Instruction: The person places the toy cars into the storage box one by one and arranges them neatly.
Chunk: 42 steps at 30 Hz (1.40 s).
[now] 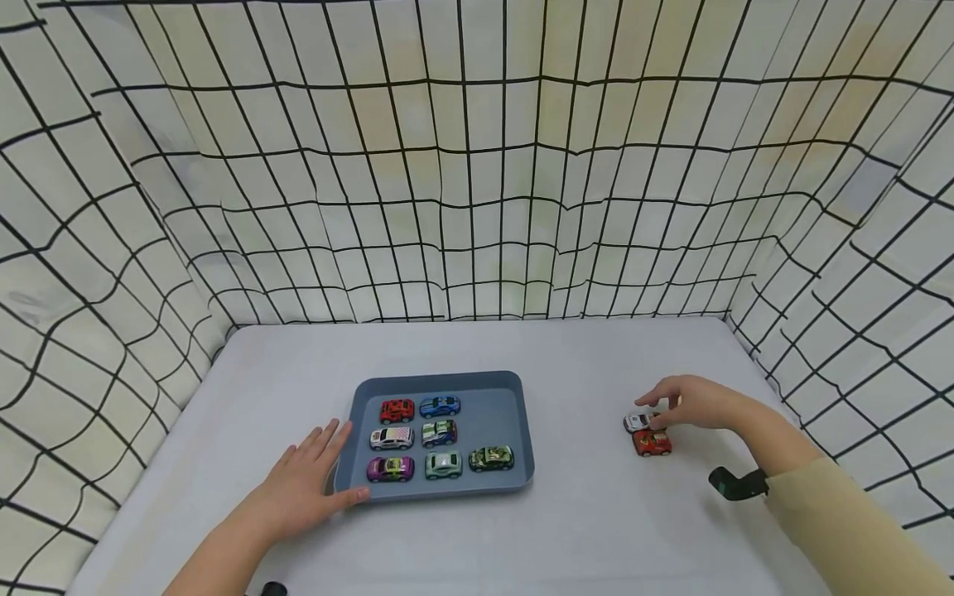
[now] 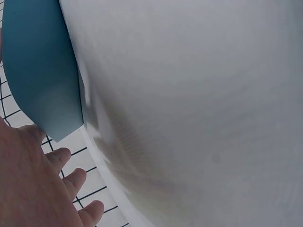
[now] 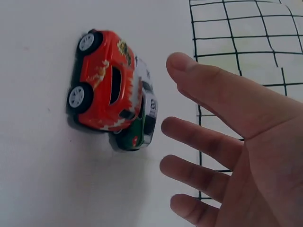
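My right hand (image 1: 699,402) hovers over two toy cars standing side by side on the right of the table. One is a red toy car (image 1: 652,444); behind it stands a white one (image 1: 638,423), whose green end shows in the right wrist view. There the fingers are spread, with a gap between them and the cars. My left hand (image 1: 301,484) rests at the left edge of a blue-grey tray (image 1: 498,406), fingers extended and thumb along the front corner. In the left wrist view its fingertips lie by the tray wall (image 2: 45,71).
Several toy cars stand in the tray in rough rows, among them a red one (image 1: 397,410), a blue one (image 1: 440,406), a purple one (image 1: 390,469) and a camouflage one (image 1: 491,459). Black-gridded white cloth (image 1: 477,182) walls the table's back and sides.
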Each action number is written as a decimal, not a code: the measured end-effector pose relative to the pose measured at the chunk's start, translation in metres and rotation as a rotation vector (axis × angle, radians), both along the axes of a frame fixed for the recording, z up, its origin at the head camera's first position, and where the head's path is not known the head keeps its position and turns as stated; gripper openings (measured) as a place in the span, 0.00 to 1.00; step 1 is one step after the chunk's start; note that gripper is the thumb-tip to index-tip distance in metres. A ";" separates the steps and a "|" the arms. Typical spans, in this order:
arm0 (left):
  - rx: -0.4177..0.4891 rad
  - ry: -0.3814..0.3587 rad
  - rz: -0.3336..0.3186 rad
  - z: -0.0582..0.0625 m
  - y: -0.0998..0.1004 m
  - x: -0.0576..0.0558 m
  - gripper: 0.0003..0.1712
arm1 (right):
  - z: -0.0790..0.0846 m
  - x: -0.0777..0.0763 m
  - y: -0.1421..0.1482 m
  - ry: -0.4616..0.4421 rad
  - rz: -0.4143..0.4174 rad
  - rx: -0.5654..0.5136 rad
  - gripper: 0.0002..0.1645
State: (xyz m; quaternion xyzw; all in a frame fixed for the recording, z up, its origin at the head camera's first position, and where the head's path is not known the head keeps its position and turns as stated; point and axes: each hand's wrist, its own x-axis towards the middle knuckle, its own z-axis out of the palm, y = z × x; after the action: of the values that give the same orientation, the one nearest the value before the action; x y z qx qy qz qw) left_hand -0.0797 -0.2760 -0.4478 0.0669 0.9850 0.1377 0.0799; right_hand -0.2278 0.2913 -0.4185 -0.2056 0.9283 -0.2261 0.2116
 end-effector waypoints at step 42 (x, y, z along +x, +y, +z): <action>0.006 0.004 0.011 0.001 0.001 0.000 0.66 | -0.022 -0.015 0.001 -0.022 0.004 0.015 0.17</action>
State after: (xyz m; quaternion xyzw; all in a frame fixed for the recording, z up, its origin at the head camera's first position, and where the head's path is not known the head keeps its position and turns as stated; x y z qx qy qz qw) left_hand -0.0794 -0.2753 -0.4471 0.0622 0.9850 0.1411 0.0770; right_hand -0.2425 0.2925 -0.4406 -0.2032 0.9273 -0.2209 0.2236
